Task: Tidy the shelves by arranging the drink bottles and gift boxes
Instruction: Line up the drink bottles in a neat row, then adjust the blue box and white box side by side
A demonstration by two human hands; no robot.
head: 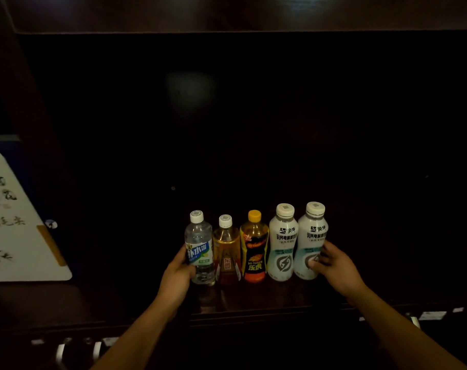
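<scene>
While the left hand (179, 271) clasps the clear bottle (200, 249) and the right hand (333, 265) cups the end white bottle (311, 243), squeeze all 5 together evenly, bases flat on the shelf (253, 297).

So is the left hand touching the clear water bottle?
Touching. The head view shows the left hand wrapped around the lower side of the clear water bottle, thumb lying on its label.
</scene>
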